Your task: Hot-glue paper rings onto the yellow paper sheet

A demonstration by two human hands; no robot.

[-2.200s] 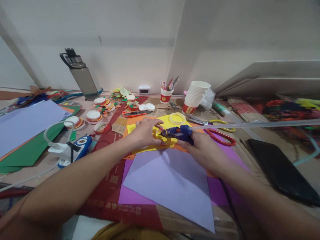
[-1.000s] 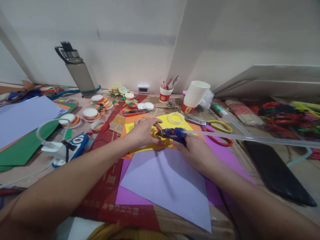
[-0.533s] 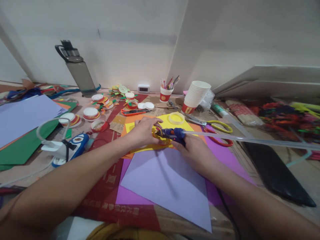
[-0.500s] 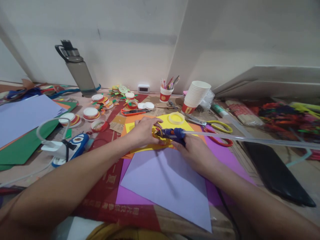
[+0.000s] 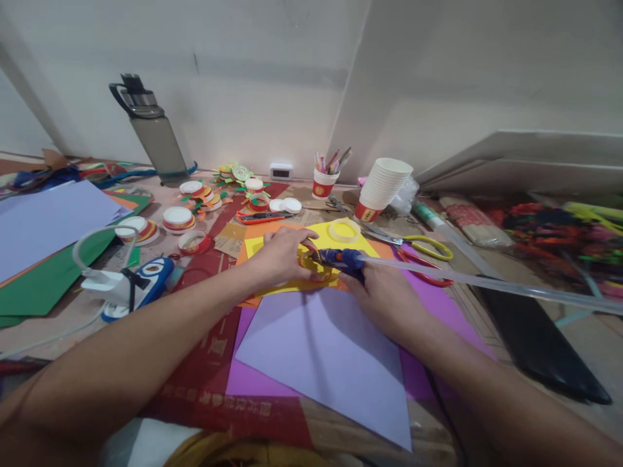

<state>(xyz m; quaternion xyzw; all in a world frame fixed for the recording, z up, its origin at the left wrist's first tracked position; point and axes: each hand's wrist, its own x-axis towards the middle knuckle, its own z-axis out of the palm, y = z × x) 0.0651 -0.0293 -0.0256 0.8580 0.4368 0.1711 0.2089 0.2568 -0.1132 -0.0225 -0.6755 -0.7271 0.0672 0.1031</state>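
Observation:
My left hand [image 5: 283, 258] is curled round a small yellow and red ring [image 5: 309, 264], held above the yellow sheet [image 5: 316, 229]. In my right hand [image 5: 384, 285] is a blue glue gun [image 5: 346, 259] with a long clear glue stick [image 5: 462, 277] trailing out of its back to the right. The gun's tip meets the near side of the ring; the exact contact is too small to tell. A pale lilac sheet [image 5: 331, 363] lies below both hands.
Yellow-handled scissors [image 5: 428, 246] and stacked paper cups [image 5: 384, 188] stand or lie right of centre. A black phone-like slab [image 5: 545, 344] rests at right. Paper rings [image 5: 195, 242], a cutter [image 5: 263, 216], a power strip [image 5: 150, 279] and a bottle [image 5: 158, 143] are left.
The glue gun and its stick have tilted slightly, the stick's far end dropping lower. The ring in my left hand has turned a little. The view has shifted slightly.

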